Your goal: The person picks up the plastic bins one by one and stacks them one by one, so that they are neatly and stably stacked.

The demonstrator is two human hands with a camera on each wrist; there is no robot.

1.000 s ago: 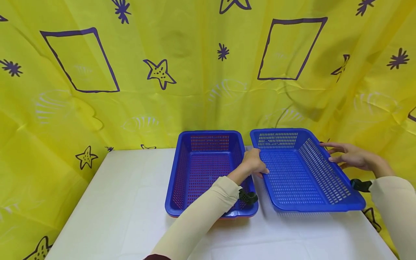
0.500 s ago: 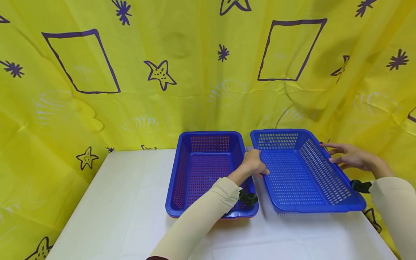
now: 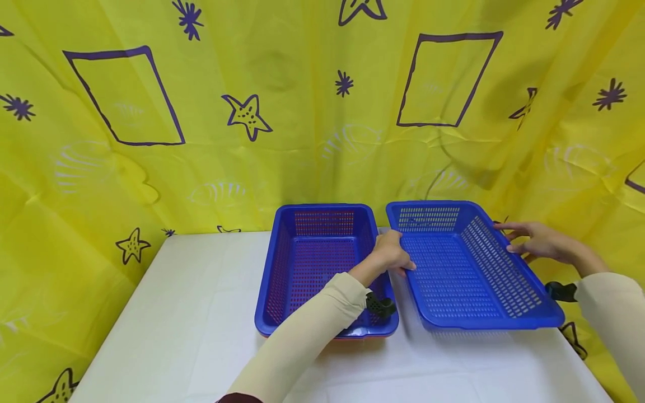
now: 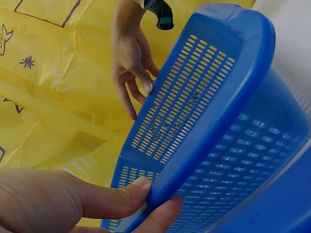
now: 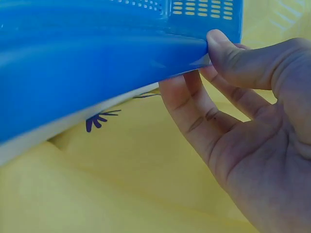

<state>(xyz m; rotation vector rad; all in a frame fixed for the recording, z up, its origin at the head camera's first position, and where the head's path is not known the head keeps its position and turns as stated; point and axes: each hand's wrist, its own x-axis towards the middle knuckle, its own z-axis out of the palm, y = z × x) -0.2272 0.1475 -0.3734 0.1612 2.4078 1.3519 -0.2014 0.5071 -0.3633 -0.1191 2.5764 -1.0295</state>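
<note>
A blue perforated plastic basket (image 3: 448,274) is at the right of the table, with a faint shadow under its near edge. My left hand (image 3: 392,252) pinches its left rim; in the left wrist view the thumb (image 4: 119,196) lies over the rim and a finger curls beneath. On the opposite side, my right hand (image 3: 541,242) holds the right rim. The right wrist view shows that thumb (image 5: 228,60) on top of the rim, other fingers under it. Left of it, a second blue basket (image 3: 322,268) sits on the table, partly covered by my left forearm. Red shows through its holes and below its rim.
A white-covered table (image 3: 201,313) carries both baskets. Yellow sheeting (image 3: 302,168) with purple drawings hangs behind and along both sides, close to the right basket's far end. The two baskets stand side by side with a narrow gap.
</note>
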